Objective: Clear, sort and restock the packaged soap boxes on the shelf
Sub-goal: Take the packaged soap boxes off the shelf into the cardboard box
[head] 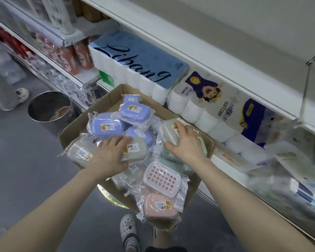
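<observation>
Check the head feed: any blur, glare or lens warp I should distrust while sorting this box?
Head view: centre sharp, with labels on the lilac soap boxes distinct and left hand and right hand crisp on pale soap boxes; red packs at left and packets at lower right smeared; small glare on the plastic wraps; shelf rail slightly bowed by the wide lens; light even, shadows soft.

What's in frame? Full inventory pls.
cardboard box: 1, brown, by shelf
purple soap boxes: at least 3, box's far end
cream soap boxes: 3, box middle
green soap boxes: count unclear, box's right side
pink soap box: 1, box's near end
pink-white soap tray: 1, box centre
toilet paper packs: 3, blue/white/purple, shelf
metal bin: 1, silver, floor left
left hand: grips a cream soap box
right hand: grips another cream soap box
</observation>
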`<action>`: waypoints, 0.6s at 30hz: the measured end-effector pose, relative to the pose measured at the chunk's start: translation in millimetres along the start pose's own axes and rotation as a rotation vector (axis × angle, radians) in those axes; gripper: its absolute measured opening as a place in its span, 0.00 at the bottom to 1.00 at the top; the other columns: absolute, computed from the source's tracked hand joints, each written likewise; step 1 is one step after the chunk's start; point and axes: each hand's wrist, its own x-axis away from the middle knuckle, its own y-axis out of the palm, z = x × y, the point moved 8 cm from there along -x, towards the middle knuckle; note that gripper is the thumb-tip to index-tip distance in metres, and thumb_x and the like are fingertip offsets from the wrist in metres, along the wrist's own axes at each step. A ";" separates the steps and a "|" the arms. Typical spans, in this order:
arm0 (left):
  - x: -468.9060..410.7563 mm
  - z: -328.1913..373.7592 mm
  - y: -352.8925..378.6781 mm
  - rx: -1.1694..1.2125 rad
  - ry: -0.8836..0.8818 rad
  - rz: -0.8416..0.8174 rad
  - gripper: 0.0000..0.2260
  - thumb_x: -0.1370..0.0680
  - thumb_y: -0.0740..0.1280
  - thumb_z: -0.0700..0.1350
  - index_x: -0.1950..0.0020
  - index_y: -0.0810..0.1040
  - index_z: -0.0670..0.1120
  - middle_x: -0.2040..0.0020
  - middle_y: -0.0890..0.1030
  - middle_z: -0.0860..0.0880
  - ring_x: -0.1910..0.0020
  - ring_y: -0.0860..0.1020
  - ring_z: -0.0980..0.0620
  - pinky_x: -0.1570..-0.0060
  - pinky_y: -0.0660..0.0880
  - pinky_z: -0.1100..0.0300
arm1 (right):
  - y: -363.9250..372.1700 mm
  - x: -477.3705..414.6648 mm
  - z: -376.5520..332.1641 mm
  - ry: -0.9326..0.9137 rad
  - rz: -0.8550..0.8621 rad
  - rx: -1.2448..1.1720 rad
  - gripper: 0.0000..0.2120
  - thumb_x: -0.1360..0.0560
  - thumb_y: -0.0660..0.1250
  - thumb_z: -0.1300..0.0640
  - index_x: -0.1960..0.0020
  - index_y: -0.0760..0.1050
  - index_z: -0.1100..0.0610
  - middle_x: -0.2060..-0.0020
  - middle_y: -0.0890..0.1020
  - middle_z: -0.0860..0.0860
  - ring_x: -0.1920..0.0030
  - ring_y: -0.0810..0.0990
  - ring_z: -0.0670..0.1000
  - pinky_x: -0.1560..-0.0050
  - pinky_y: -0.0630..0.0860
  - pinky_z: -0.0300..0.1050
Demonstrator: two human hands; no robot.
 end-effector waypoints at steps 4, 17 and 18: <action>-15.3 -1.2 14.6 -0.125 -0.058 -0.047 0.35 0.27 0.70 0.47 0.24 0.57 0.59 0.24 0.59 0.48 0.24 0.54 0.40 0.26 0.54 0.44 | 26.7 -16.3 -27.8 -0.067 -0.080 -0.028 0.41 0.27 0.66 0.35 0.22 0.53 0.48 0.24 0.58 0.58 0.28 0.63 0.61 0.31 0.64 0.56; -36.8 18.2 -24.7 -0.196 -0.009 -0.040 0.31 0.23 0.62 0.38 0.22 0.58 0.53 0.23 0.59 0.49 0.24 0.57 0.46 0.27 0.56 0.53 | 2.7 -23.0 -23.2 -0.161 -0.068 0.165 0.36 0.23 0.57 0.33 0.21 0.53 0.48 0.22 0.57 0.57 0.25 0.60 0.60 0.27 0.60 0.57; -38.1 26.9 -33.7 -0.208 0.024 -0.007 0.29 0.22 0.63 0.41 0.22 0.59 0.52 0.24 0.62 0.48 0.25 0.60 0.46 0.28 0.58 0.54 | -9.6 -17.9 -22.1 -0.177 -0.023 0.183 0.35 0.22 0.57 0.35 0.21 0.54 0.49 0.23 0.59 0.57 0.25 0.61 0.59 0.27 0.61 0.56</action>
